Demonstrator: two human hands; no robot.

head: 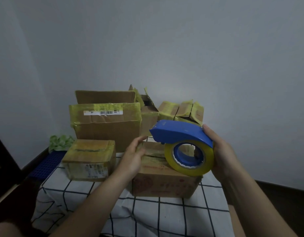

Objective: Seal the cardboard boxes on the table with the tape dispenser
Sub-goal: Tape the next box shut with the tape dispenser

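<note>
Head: right hand (pixel 223 151) gripped dispenser (pixel 178 132) over box (pixel 165 185); left hand (pixel 132 156) open against box. I judged tape (pixel 190 170) might skew if box slid.

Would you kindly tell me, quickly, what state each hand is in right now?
Left hand: open, fingers straight, at the front box.
Right hand: holding the blue tape dispenser.

The right hand (pixel 223 154) grips a blue tape dispenser (pixel 182 134) above a cardboard box (pixel 165 185).
</note>
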